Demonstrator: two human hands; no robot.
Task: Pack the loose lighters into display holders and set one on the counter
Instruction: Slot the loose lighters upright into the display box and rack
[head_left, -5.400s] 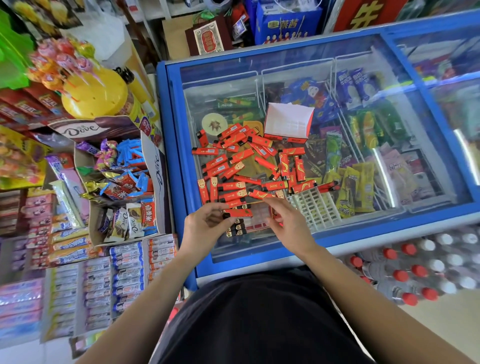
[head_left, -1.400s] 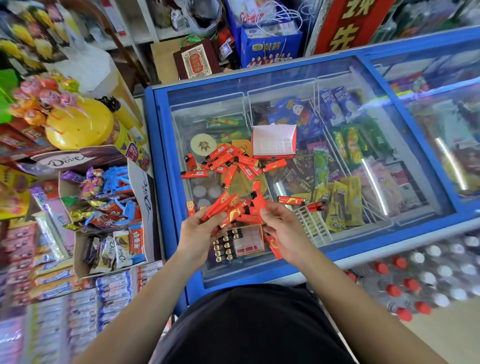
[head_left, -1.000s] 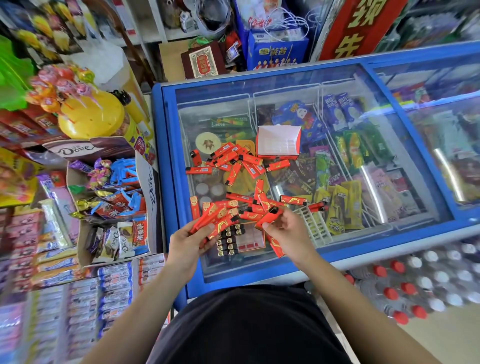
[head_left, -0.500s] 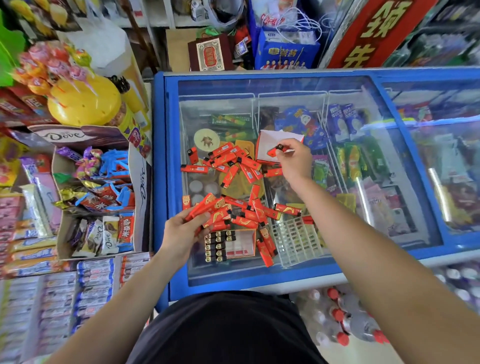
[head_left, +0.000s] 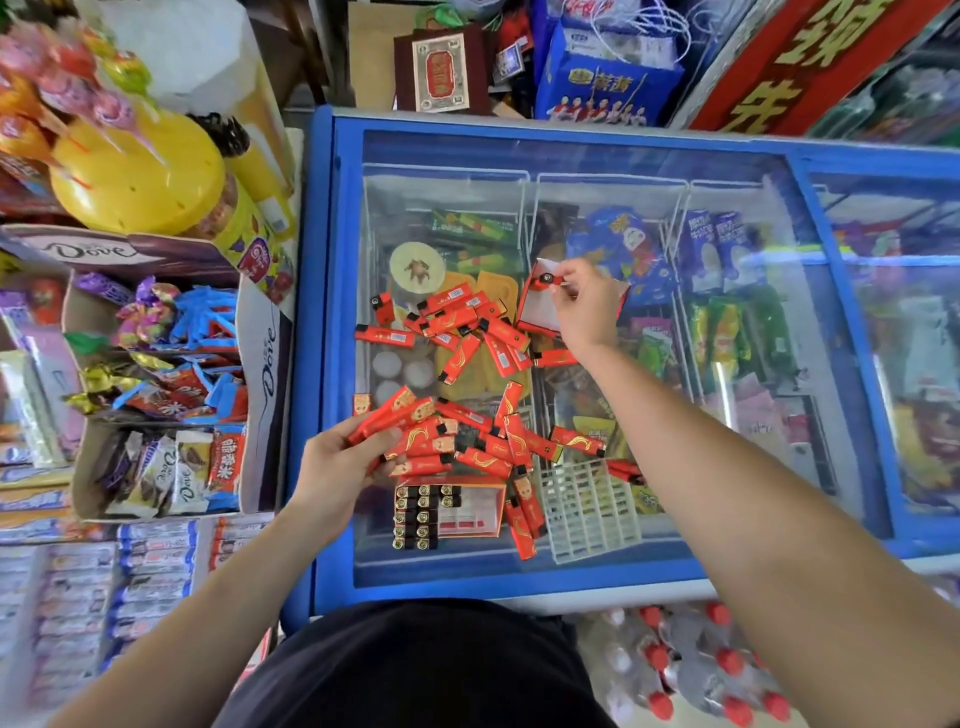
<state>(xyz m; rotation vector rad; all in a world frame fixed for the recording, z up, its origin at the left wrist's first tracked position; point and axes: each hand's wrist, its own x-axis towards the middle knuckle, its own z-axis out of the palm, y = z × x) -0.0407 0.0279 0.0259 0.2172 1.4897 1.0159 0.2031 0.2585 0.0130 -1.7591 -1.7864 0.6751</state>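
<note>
Several red lighters (head_left: 470, 332) lie scattered on the glass lid of a blue freezer (head_left: 322, 364). My left hand (head_left: 340, 467) grips a bunch of red lighters (head_left: 395, 415) beside a near pile. Just below it a red display holder (head_left: 449, 512) lies with several black-topped lighters in its left side. My right hand (head_left: 584, 306) reaches far over the lid and pinches a single red lighter (head_left: 548, 280) at the white-lined open box (head_left: 540, 312). A white plastic grid insert (head_left: 589, 509) lies to the right of the holder.
Open Dove chocolate cartons (head_left: 156, 374) and a yellow lollipop stand (head_left: 135, 171) crowd the left. Bottles with red caps (head_left: 691, 670) stand on the floor at the lower right. Gift bags (head_left: 608, 78) and boxes sit behind the freezer.
My right hand has left the near pile and stretched out to the white-lined box with one lighter. My left hand stays by the holder with its bunch of lighters.
</note>
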